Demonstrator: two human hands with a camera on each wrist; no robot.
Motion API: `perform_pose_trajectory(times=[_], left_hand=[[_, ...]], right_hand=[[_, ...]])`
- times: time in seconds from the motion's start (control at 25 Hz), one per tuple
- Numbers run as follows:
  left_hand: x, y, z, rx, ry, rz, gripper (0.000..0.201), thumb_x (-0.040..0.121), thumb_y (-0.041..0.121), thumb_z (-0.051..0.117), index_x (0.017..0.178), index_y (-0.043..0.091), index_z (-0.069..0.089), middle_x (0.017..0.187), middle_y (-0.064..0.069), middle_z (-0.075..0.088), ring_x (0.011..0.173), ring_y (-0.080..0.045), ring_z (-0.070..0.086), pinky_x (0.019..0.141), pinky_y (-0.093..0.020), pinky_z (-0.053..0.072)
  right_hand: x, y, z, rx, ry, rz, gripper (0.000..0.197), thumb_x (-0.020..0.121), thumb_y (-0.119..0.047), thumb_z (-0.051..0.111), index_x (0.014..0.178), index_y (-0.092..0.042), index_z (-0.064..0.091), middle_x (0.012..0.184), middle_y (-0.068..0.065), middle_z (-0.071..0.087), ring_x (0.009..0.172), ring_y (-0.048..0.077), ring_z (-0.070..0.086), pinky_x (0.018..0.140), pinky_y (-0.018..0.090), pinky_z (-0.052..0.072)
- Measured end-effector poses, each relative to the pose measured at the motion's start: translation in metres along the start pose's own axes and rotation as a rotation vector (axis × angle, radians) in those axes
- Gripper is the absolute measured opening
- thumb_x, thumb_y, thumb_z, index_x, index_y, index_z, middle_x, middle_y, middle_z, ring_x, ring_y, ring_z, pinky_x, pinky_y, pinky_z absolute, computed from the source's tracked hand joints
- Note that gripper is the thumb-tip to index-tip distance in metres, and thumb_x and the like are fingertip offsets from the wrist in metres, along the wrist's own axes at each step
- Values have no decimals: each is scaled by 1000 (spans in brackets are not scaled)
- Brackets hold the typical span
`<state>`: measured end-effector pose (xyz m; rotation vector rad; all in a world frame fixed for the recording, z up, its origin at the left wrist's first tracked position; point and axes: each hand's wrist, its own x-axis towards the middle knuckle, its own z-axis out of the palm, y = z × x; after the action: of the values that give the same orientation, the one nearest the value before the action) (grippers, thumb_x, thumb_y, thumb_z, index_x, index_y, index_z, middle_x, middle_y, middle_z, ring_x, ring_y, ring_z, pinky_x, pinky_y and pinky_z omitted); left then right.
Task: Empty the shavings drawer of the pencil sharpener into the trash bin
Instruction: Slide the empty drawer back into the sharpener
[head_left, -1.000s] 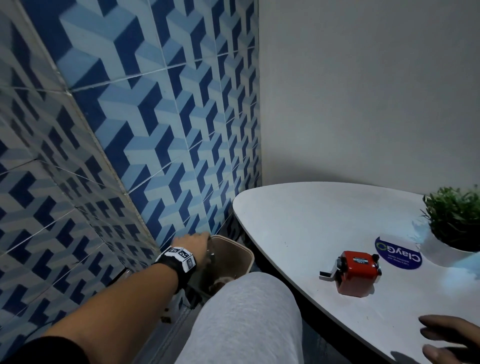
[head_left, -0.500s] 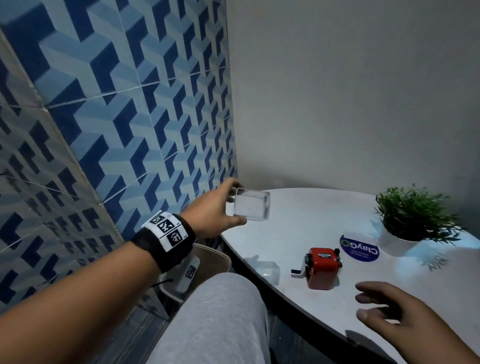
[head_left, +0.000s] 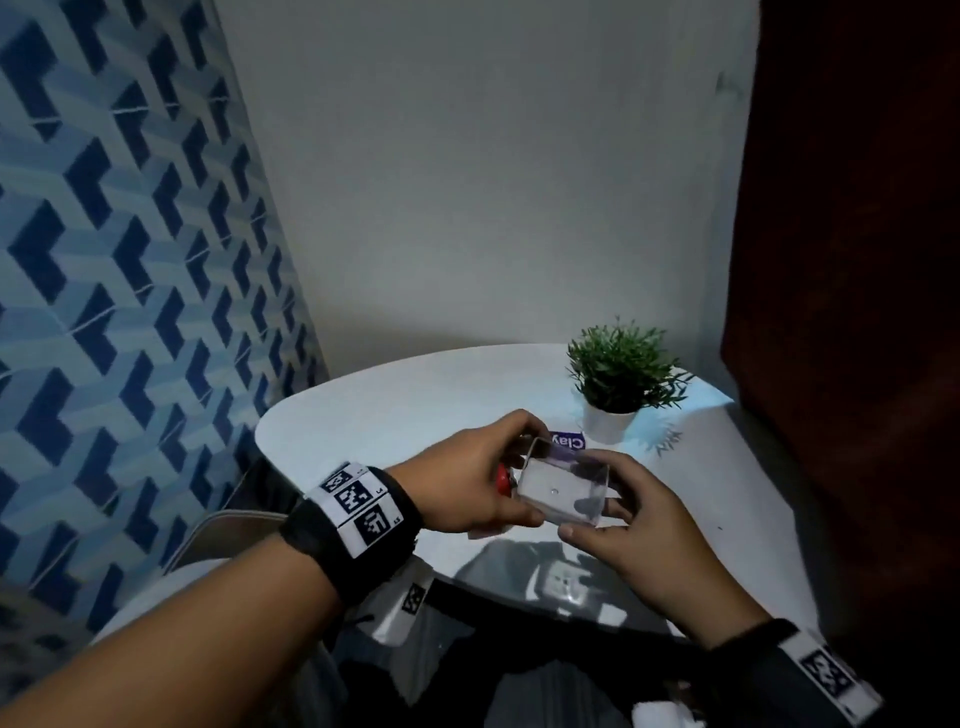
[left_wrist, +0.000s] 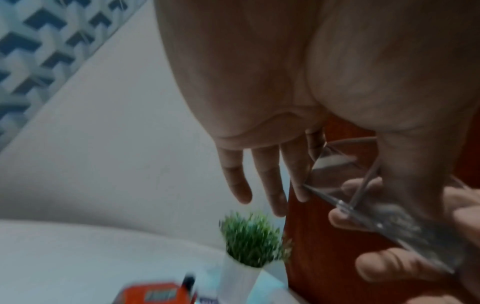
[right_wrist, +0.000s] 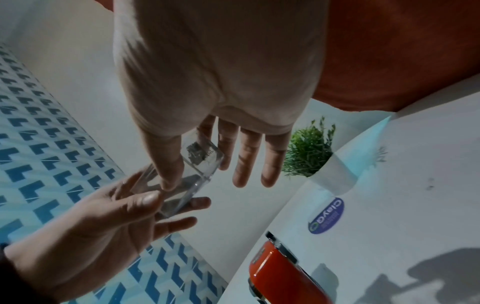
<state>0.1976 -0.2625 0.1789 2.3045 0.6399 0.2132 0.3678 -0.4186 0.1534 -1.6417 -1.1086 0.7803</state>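
Note:
The clear plastic shavings drawer (head_left: 563, 491) hangs above the white table (head_left: 395, 410), held from both ends. My left hand (head_left: 530, 467) pinches its left end between thumb and fingers. My right hand (head_left: 597, 519) pinches its right end with thumb and forefinger, the other fingers straight. In the right wrist view the drawer (right_wrist: 200, 162) shows dark smudges inside. The red pencil sharpener (head_left: 503, 480) stands on the table, mostly hidden behind my left hand; it shows plainly below the hands (right_wrist: 280, 273). The trash bin's beige rim (head_left: 223, 522) shows low at the left, beside the table.
A small potted plant (head_left: 621, 374) in a white pot stands at the table's back right, with a blue round sticker (head_left: 569, 441) in front of it. Blue patterned tiles (head_left: 130, 312) cover the left wall. A dark red surface (head_left: 857, 312) rises on the right.
My left hand carried the drawer up from the bin at the lower left to above the table. My right hand lifted off the table and took hold of the drawer's other end.

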Motion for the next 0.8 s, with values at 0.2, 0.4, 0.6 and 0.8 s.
perform_pose_trajectory(times=[0.2,0.4,0.6,0.8], left_hand=[[17,-64,29,-121,23,-182,106,71,37,94,155,42,30,159,3,46,141,-7,45,113,-25,37],[45,-141,53,10,96,-474,113,68,41,94,159,26,29,159,-5,48,140,-25,53,112,-35,42],[68,-162,78,-21,118,-498,87,66,32,93,138,23,46,115,1,66,98,-23,64,82,-30,45],[66,-159,73,-117,172,-458,64,60,20,91,114,29,58,104,3,72,93,-24,69,75,-29,50]], right_hand=[[9,31,-9,-65,-3,125,58,71,-14,92,120,-32,66,117,-11,70,87,-1,74,66,16,59],[19,51,-4,-124,-66,241,56,68,-18,92,115,-36,66,115,-9,70,80,-8,73,68,19,60],[25,62,-3,-137,-48,293,57,66,-19,93,114,-36,67,113,-11,72,82,-2,76,74,26,63],[27,61,-7,-161,-48,295,56,68,-15,92,114,-34,67,115,-10,72,85,-2,75,82,28,61]])
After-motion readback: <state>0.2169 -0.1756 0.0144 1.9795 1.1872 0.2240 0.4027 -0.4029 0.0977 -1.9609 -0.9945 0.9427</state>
